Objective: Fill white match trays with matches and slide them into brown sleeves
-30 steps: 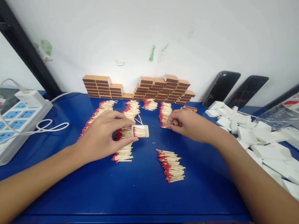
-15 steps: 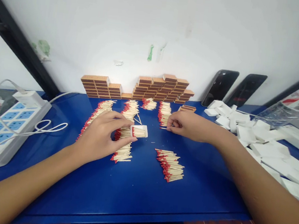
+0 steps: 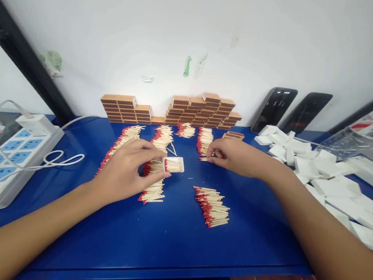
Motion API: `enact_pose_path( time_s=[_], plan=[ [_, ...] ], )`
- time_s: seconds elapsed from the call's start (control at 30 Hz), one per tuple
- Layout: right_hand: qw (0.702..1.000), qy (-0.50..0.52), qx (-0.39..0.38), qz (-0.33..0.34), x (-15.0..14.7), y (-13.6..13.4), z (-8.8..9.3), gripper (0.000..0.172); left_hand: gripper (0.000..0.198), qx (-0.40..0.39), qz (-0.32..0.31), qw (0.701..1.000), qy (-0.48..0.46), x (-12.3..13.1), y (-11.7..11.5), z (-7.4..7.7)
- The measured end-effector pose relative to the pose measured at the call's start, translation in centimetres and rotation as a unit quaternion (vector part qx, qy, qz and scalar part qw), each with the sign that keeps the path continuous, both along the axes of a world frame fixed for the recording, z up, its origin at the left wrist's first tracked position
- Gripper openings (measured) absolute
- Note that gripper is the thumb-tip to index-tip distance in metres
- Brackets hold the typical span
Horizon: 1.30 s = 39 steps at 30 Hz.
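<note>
My left hand (image 3: 125, 171) is closed around a small white matchbox tray (image 3: 173, 164) with a few red-tipped matches in it, held just above a row of matches (image 3: 152, 185) on the blue table (image 3: 161, 240). My right hand (image 3: 235, 157) pinches at the near end of another row of matches (image 3: 204, 141), fingers curled over them. A separate loose pile of matches (image 3: 212, 207) lies nearer to me, between the hands. Two more match rows (image 3: 122, 141) run toward the back left.
Stacks of brown matchboxes (image 3: 189, 111) line the wall. White empty trays (image 3: 324, 173) lie heaped on the right, with two dark phones (image 3: 274, 109) leaning behind them. A white power strip (image 3: 6, 155) with cables sits on the left. The table's front edge is close.
The view shifted slightly. My right hand's fingers crept a little left along the end of the match row; the left hand still holds the tray in place.
</note>
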State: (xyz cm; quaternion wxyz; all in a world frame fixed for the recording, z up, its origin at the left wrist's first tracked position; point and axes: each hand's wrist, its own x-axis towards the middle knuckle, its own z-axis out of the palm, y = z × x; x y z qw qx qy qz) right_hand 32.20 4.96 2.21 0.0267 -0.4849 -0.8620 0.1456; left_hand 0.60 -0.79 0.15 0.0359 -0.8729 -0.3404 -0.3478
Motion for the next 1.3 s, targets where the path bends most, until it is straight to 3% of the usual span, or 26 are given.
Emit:
enact_pose_path(
  time_s=[0.43, 0.67, 1.0, 1.3],
  plan=[
    [1.0, 0.003, -0.011, 0.005, -0.2, -0.3, 0.0, 0.009, 0.033, -0.009, 0.002, 1.0, 0.007, -0.1, 0.1, 0.0],
    [0.999, -0.006, 0.029, 0.033, -0.6, -0.7, -0.1, 0.012, 0.032, -0.02, 0.005, 1.0, 0.005, -0.1, 0.2, -0.1],
    [0.994, 0.059, 0.095, 0.021, -2.2, -2.3, 1.2, 0.016, 0.032, -0.024, -0.001, 1.0, -0.001, 0.1, 0.3, -0.2],
    [0.973, 0.185, 0.123, 0.069, -3.9, -3.6, 0.4, 0.016, 0.036, -0.008, 0.003, 1.0, -0.003, 0.0, 0.4, -0.3]
  ],
)
